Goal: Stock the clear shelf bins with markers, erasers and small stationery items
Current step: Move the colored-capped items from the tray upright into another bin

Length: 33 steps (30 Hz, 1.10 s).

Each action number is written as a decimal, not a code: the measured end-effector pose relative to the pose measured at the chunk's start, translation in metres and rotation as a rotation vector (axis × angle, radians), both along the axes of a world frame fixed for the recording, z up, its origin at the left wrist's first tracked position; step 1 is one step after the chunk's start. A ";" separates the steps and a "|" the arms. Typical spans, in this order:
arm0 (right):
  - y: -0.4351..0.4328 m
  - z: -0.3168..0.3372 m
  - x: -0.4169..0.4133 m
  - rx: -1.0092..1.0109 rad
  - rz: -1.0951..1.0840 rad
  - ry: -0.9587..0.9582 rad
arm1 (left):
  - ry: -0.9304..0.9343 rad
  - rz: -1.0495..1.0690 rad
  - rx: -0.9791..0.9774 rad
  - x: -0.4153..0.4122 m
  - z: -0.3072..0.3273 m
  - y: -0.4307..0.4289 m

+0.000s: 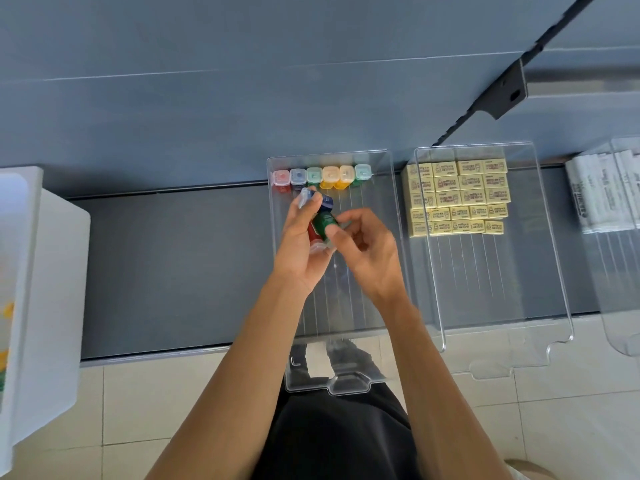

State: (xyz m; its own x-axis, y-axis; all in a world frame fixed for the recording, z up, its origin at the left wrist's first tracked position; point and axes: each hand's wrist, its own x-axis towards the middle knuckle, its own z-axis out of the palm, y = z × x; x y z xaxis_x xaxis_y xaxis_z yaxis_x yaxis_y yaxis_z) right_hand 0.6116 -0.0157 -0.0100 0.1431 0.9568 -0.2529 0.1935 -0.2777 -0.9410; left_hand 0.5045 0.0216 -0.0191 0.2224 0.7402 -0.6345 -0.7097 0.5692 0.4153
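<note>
A: Black shorts [339,441] sit nearest, at the bottom edge, with both forearms reaching up from them. What's far left?

B: White tub [48,271], cut off by the frame. Yellow and green blurs show inside, too vague to name. It stands on the dark shelf [173,265], above the tiled floor [166,410].

A: And the left hand [299,247]?

B: It hangs over the middle bin [381,289], fingers curled round three held markers [320,220]: a red marker [312,233], a green marker [325,220] and a blue marker [326,201]. Their long axes run from the palm toward the shelf's back. The blue one's clear cap [304,196] pokes out past the fingertips at the far end. The red one is mostly hidden behind the green.

A: Right hand [369,254]?

B: Just beside the left, thumb and forefinger pinching the green marker; the other fingers are loosely curled.

A: Behind the hands?

B: A row [322,176] of six markers stands on end against the middle bin's back wall, caps up, side by side.

A: Farther right?

B: Yellow erasers [457,199] lie flat in rows in the back half of the right bin [502,278], labels up, print too small to read. At the far edge, white markers [606,192] lie with their long axes roughly front to back in a third bin [623,323], cut off by the frame.
</note>
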 end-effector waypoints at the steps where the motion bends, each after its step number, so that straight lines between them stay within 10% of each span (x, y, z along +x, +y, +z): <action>1: -0.001 0.000 0.000 -0.003 0.046 -0.031 | 0.003 0.012 -0.010 0.001 0.001 -0.002; 33: 0.003 0.015 -0.006 -0.198 -0.318 0.258 | 0.129 -0.001 0.045 -0.012 0.022 -0.023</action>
